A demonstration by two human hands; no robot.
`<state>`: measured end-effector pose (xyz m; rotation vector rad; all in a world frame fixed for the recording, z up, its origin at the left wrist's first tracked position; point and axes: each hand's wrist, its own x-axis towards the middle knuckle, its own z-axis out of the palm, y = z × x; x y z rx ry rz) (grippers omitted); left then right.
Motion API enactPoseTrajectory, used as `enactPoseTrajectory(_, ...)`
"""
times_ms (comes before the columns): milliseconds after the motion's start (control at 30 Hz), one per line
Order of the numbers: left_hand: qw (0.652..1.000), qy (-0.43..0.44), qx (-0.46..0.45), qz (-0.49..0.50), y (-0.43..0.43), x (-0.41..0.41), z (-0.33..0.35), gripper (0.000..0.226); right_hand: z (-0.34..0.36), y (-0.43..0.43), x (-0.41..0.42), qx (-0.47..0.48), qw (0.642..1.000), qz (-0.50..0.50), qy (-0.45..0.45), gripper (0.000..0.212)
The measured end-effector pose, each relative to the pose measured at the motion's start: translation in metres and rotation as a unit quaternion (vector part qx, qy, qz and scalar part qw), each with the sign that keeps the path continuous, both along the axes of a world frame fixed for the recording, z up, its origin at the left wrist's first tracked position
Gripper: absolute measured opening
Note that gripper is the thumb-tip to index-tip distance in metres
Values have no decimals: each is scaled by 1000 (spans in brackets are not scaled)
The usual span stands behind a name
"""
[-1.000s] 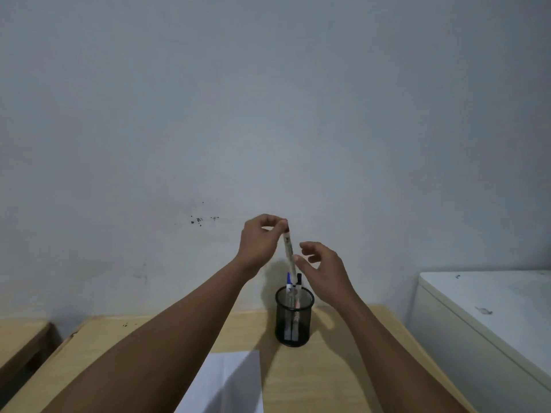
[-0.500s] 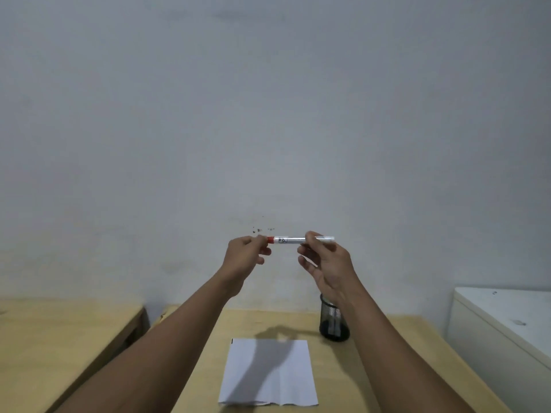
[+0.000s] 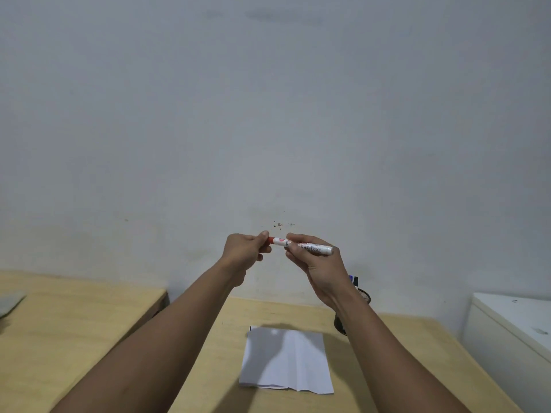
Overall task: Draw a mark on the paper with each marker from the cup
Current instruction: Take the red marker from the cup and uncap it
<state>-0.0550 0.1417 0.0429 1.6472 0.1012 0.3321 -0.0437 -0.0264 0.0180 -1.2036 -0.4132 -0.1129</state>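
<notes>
Right hand (image 3: 317, 265) clamps marker (image 3: 310, 247) barrel; left hand (image 3: 245, 251) pinches red cap (image 3: 270, 240) (level).

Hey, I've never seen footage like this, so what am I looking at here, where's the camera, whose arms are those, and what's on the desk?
There is no machine here. A person wears a wide-angle camera on the head, looking forward and down, so the two bare arms reaching into the picture are their own.

The right hand holds the white barrel of a marker level in the air. The left hand pinches its red cap, which is on the marker, probably to pull it off.

Below, on the wooden table, lies a creased sheet of white paper with no drawn mark that I can see. Behind the right wrist stands a dark mesh cup, mostly hidden, with a blue-tipped and a dark-tipped marker poking out. A white cabinet stands at the right, and a second wooden surface at the left.
</notes>
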Motion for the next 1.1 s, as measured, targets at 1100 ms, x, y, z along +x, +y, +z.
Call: enactPoseTrajectory(1100, 914, 39, 397, 75, 70, 80, -210, 35, -166, 50, 90, -177, 976, 3, 130, 13)
